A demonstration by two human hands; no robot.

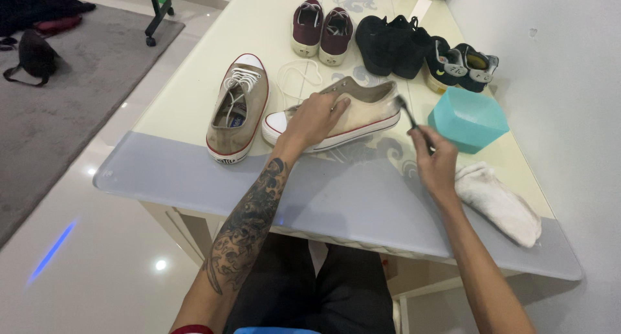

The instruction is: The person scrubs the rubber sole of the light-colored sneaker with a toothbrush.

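Across the desk (pixel 194 172), left hand (pixel 315 117) fingers press down the unlaced tan shoe (pixel 362 114) while right hand (pixel 435 160) fingers grip a brush (pixel 405 111) at its heel; its laced mate (pixel 237 107) sits untouched.

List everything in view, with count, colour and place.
beige shoes: 2, tan with red trim; one under the left hand, one to its left, laced
lace: 1, white, loose behind them
maroon shoes: 2, far table
black shoes: 2, far table
dark trainers: 2, by the wall
tub: 1, turquoise, right
cloth: 1, white, right edge
brush: 1, dark, at the shoe's heel
table: 1, cream
bag: 1, black, on the rug
left hand: on the shoe
right hand: holds the brush
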